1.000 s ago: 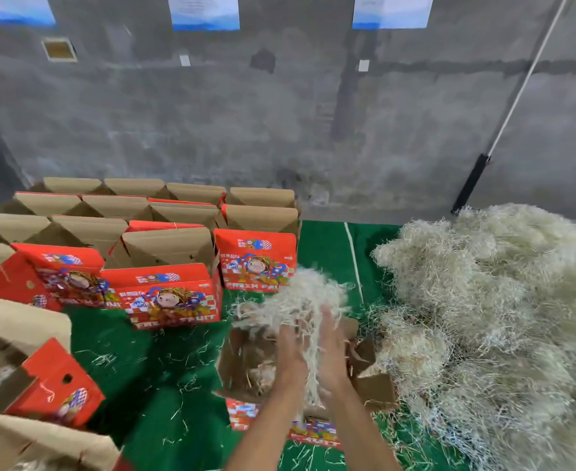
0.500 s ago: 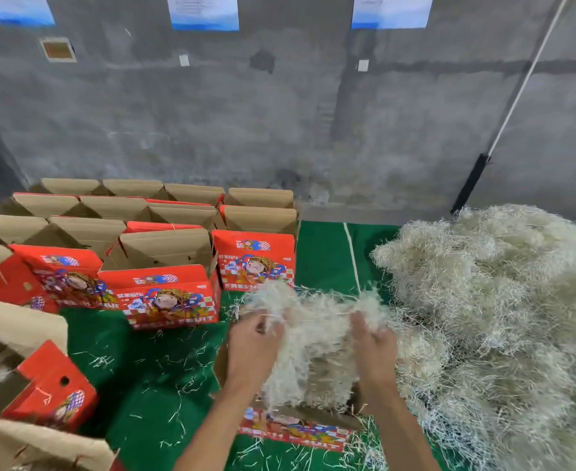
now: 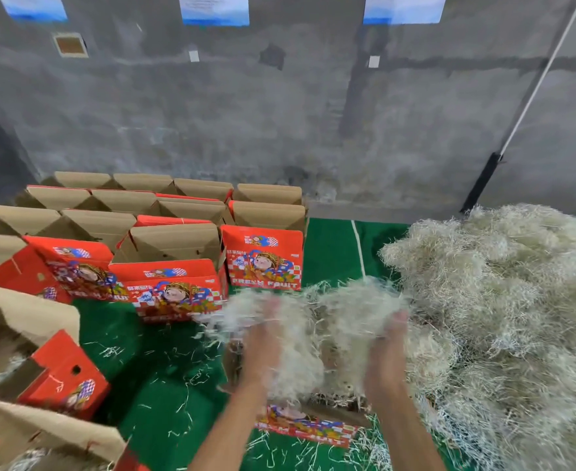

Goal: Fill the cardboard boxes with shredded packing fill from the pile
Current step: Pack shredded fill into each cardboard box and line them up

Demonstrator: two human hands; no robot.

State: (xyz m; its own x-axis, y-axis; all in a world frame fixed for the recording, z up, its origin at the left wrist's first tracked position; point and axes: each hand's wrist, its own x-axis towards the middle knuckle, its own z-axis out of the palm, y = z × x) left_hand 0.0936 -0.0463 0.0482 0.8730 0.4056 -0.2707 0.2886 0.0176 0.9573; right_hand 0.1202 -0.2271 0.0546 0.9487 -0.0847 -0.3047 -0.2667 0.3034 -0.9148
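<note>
From the head view, a fluffy clump of shredded fill sits between both hands above an open red cardboard box on the green mat, with the big pale pile just to the right. The left hand and right hand are blurred; fingers seem curled into the stringy, papery strands, gripping them. Rows of open brown-flapped boxes stand behind left.
</note>
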